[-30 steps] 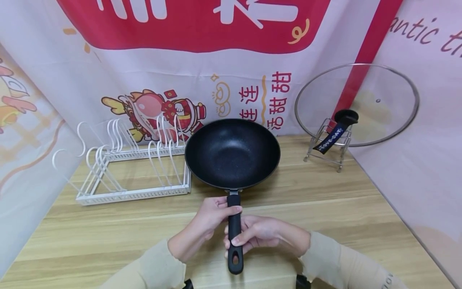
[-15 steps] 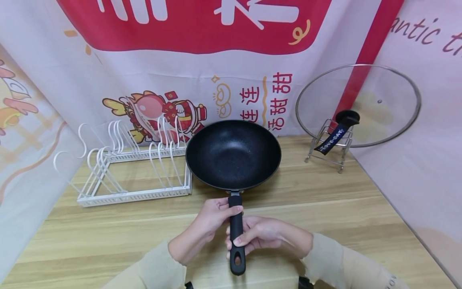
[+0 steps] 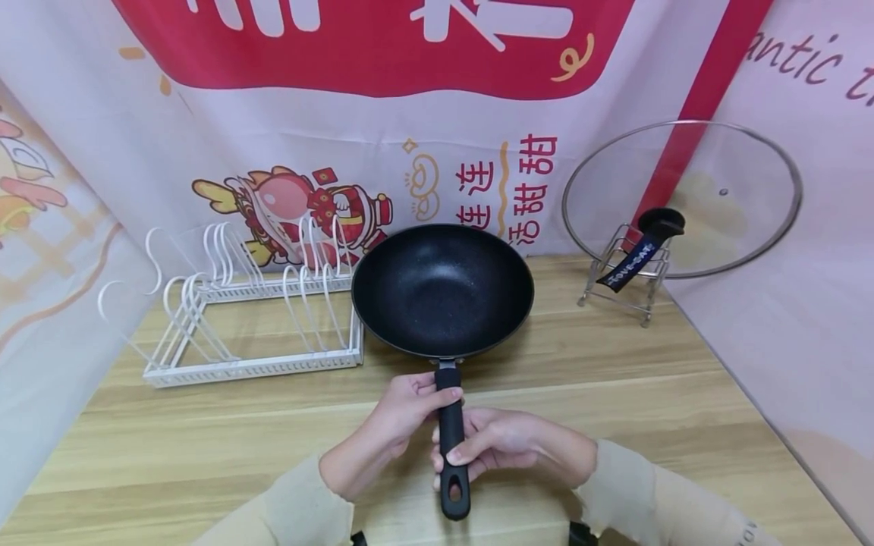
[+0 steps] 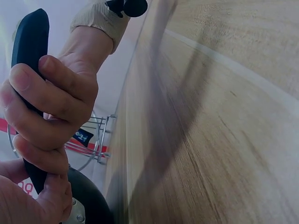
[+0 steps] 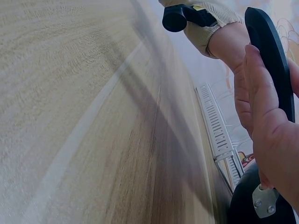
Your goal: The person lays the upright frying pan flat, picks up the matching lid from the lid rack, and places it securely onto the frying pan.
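Note:
A black wok (image 3: 442, 292) with a long black handle fills the middle of the head view, its inside facing me. My left hand (image 3: 403, 409) grips the handle near the pan, thumb laid across the top. Farther back along the handle, my right hand (image 3: 495, 444) holds it with the thumb on top and fingers curled underneath. In the left wrist view the right hand's fingers (image 4: 51, 102) wrap the handle from below. The wok's riveted bracket (image 5: 264, 203) shows in the right wrist view, and the handle stands above the wooden table (image 5: 107, 130).
A white rack (image 3: 253, 370) with curved wire dividers stands left of the wok. At the back right, a glass lid (image 3: 724, 227) with a black knob leans in a small wire stand (image 3: 645, 292). Printed cloth walls (image 3: 328, 121) enclose the table's back and sides.
Both hands keep the same hold on the handle. The handle's end has shifted slightly to the right in the head view; the rack and lid stay in place.

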Motion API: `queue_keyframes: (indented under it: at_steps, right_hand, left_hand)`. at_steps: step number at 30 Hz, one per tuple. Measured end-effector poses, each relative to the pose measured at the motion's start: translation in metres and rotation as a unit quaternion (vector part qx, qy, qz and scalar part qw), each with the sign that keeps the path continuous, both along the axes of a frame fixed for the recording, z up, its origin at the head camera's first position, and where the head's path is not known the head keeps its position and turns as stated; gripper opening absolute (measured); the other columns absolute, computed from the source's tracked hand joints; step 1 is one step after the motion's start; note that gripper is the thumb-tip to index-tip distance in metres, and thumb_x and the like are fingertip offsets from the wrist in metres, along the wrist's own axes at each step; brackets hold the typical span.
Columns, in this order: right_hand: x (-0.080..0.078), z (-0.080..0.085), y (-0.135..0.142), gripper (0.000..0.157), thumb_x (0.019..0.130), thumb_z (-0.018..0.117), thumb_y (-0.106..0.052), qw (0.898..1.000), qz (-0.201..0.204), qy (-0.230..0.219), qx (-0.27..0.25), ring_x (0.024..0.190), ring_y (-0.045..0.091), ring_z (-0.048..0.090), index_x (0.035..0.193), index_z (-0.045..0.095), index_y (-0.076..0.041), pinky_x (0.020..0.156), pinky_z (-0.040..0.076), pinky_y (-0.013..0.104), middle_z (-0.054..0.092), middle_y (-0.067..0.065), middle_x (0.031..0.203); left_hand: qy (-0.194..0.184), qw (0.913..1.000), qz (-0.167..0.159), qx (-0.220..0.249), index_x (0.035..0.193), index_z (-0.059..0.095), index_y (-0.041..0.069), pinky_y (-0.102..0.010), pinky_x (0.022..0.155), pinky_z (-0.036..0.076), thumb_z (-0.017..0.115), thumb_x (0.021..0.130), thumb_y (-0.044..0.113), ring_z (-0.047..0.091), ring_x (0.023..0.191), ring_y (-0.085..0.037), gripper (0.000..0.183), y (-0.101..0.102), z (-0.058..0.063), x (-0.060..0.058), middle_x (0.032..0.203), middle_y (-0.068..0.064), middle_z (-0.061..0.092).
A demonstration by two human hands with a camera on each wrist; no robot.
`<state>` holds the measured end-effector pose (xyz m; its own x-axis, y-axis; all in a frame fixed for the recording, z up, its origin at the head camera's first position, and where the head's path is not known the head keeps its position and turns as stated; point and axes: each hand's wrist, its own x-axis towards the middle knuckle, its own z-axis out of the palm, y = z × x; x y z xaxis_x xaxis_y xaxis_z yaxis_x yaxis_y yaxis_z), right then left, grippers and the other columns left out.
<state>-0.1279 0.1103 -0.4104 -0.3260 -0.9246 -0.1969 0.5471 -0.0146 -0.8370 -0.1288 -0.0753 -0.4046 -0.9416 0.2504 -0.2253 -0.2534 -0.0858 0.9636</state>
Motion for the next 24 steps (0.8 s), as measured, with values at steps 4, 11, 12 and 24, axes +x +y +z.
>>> queue_keyframes:
  at_steps: [4, 11, 12, 24]
  right_hand:
    - [-0.001, 0.000, 0.002, 0.020, 0.096, 0.053, 0.003, 1.000, 0.004, 0.000, -0.001, 0.104, 0.019, 0.069, 0.111, 0.052, -0.010, 0.090, 0.058, 0.031, 0.066, 0.003, 0.105]
    - [-0.003, 0.000, 0.006, 0.020, 0.097, 0.055, 0.002, 1.000, 0.013, -0.001, -0.006, 0.105, 0.020, 0.069, 0.111, 0.053, -0.012, 0.090, 0.058, 0.032, 0.068, 0.001, 0.106]
    - [-0.003, 0.000, 0.006, 0.020, 0.097, 0.055, 0.001, 1.000, 0.014, -0.001, -0.007, 0.105, 0.020, 0.069, 0.112, 0.053, -0.011, 0.090, 0.058, 0.032, 0.068, 0.002, 0.106]
    - [-0.007, -0.003, 0.014, 0.020, 0.098, 0.056, 0.000, 1.000, 0.026, 0.001, 0.006, 0.108, 0.027, 0.070, 0.116, 0.052, -0.008, 0.092, 0.057, 0.036, 0.071, 0.007, 0.111]
  left_hand:
    - [-0.006, 0.9998, -0.014, 0.015, 0.128, 0.057, -0.020, -0.029, 0.087, 0.058, 0.067, 0.096, 0.004, 0.071, 0.094, -0.018, 0.040, -0.001, 0.000, 0.000, 0.114, -0.028, 0.070]
    - [-0.069, 0.9952, -0.031, 0.062, 0.137, 0.051, -0.018, -0.035, 0.096, 0.055, 0.063, 0.098, 0.002, 0.071, 0.101, -0.020, 0.045, -0.007, 0.004, -0.003, 0.119, -0.025, 0.069]
    - [-0.078, 0.9939, -0.033, 0.071, 0.137, 0.051, -0.018, -0.034, 0.096, 0.055, 0.063, 0.098, 0.001, 0.071, 0.101, -0.019, 0.045, -0.008, 0.004, -0.004, 0.117, -0.022, 0.071]
    - [-0.122, 0.9845, -0.057, 0.113, 0.135, 0.051, -0.018, -0.026, 0.091, 0.056, 0.059, 0.099, -0.001, 0.072, 0.096, -0.016, 0.041, -0.007, 0.002, -0.007, 0.110, -0.019, 0.073]
